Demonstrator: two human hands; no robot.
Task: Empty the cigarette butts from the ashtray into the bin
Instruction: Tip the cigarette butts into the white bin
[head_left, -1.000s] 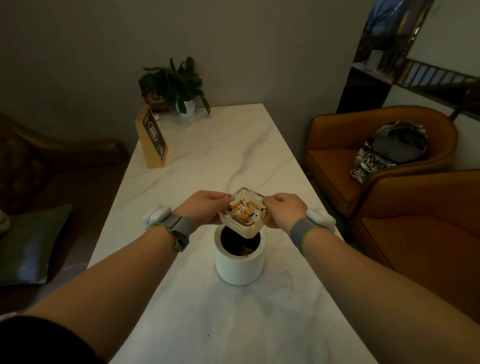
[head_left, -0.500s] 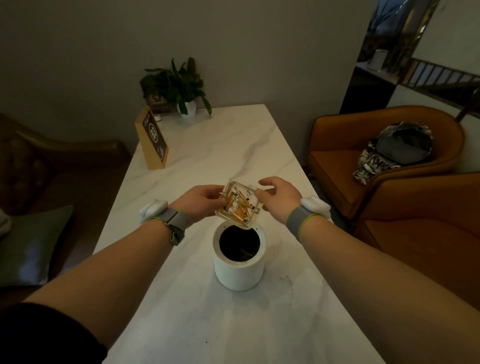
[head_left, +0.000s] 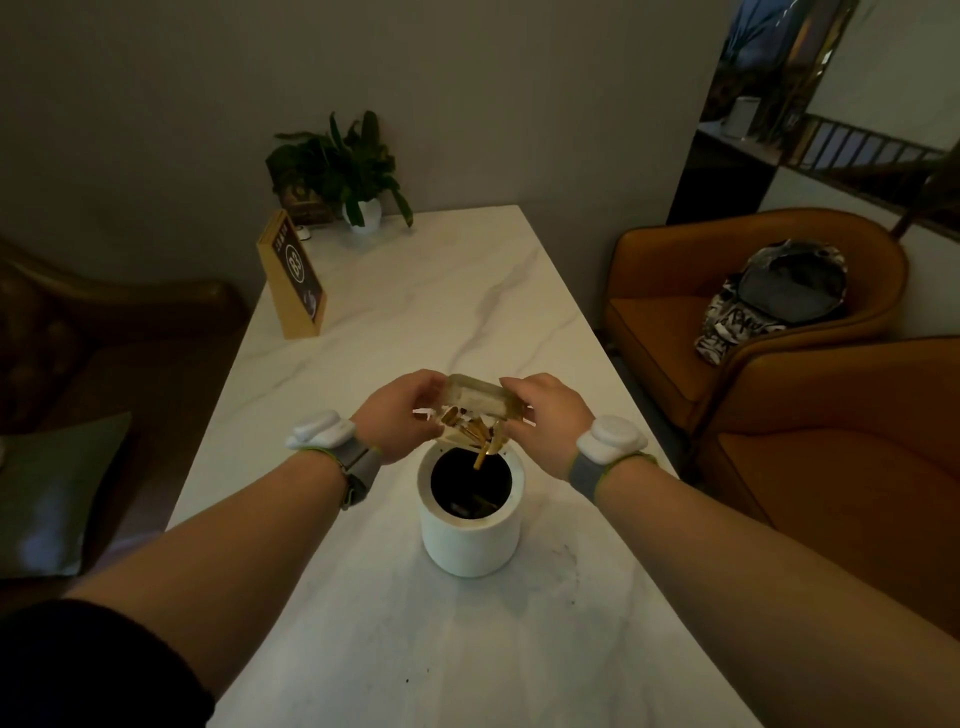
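A square glass ashtray (head_left: 480, 397) is tipped steeply toward me above a white cylindrical bin (head_left: 470, 540) that stands on the marble table (head_left: 415, 312). My left hand (head_left: 402, 415) grips its left side and my right hand (head_left: 550, 415) grips its right side. Orange and white cigarette butts (head_left: 475, 434) spill from the ashtray's lower edge, and one hangs over the bin's dark opening. A few dark scraps lie at the bottom of the bin.
A wooden table sign (head_left: 293, 280) and a potted plant (head_left: 353, 176) stand at the far left end of the table. Orange armchairs (head_left: 675, 291) sit on the right, one holding a patterned backpack (head_left: 769, 296). A dark sofa with a green cushion (head_left: 52, 493) is on the left.
Both hands have tipped the ashtray from nearly level to steeply tilted over the bin. The butts have slid to its lower edge and are falling out.
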